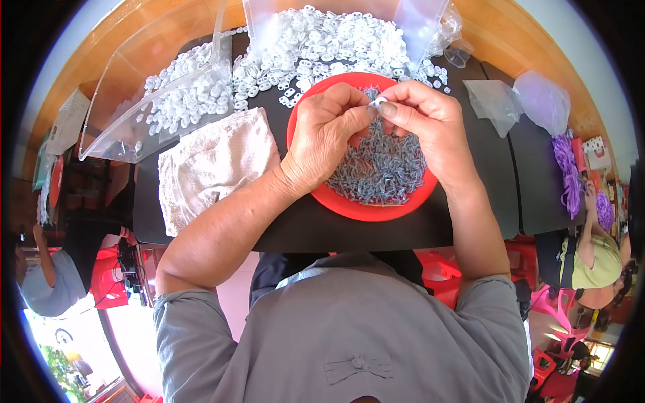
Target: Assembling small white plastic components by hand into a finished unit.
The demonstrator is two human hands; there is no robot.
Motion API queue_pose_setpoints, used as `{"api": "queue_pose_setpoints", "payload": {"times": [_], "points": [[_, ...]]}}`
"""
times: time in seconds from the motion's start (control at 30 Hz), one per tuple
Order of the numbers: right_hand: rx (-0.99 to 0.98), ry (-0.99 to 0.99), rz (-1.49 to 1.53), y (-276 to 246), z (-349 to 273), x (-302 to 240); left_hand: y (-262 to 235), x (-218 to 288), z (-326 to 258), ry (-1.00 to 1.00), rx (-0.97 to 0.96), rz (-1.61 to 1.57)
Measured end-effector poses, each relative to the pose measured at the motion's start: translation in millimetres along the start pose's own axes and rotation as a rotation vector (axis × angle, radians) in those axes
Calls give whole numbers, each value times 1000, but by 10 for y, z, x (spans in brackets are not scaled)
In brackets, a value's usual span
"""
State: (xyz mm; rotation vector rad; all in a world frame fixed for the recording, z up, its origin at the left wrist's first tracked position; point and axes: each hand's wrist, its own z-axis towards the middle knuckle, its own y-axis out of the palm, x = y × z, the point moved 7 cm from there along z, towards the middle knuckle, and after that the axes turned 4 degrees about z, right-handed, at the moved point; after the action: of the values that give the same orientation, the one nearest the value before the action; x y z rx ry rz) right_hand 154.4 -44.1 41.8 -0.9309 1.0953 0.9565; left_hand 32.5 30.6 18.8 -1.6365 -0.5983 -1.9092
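Note:
Both of my hands meet over a round red basin (366,213) filled with small grey-blue plastic pieces (383,171) that look like little pegs or screws. Pinched between the fingertips is a small white plastic piece (381,101), mostly covered by the thumbs. My left hand (327,127) closes on it from the left, thumb against forefinger. My right hand (426,121) grips it from the other side with the thumb on top. Whether a grey piece is held with it is hidden by the fingers. Behind the basin lies a large heap of white oval plastic pieces (336,37).
A clear plastic bin (127,144) lies tipped at the left with more white pieces spilling out. A folded cream cloth (218,161) rests on the dark table (289,235). Clear plastic bags (494,107) and purple cord (568,174) are at the right. Other people sit at both sides.

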Motion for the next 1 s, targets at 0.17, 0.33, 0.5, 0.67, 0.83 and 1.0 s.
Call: {"api": "queue_pose_setpoints", "payload": {"times": [0.17,0.33,0.5,0.67,0.83,1.0], "points": [[38,-8,-74,-48,32,-11,-23,-1,-4,15,31,-5],[349,-19,-523,-1125,246,131,7,2,45,6,14,-32],[248,48,-1242,-1234,284,493,-23,-72,44,-4,7,26],[205,12,-1375,-1274,72,660,28,-81,26,84,-38,67],[259,-229,-1373,-1251,13,630,38,-73,38,74,-62,142],[281,-282,-1481,-1192,-17,648,29,-61,37,57,-56,129]]}}
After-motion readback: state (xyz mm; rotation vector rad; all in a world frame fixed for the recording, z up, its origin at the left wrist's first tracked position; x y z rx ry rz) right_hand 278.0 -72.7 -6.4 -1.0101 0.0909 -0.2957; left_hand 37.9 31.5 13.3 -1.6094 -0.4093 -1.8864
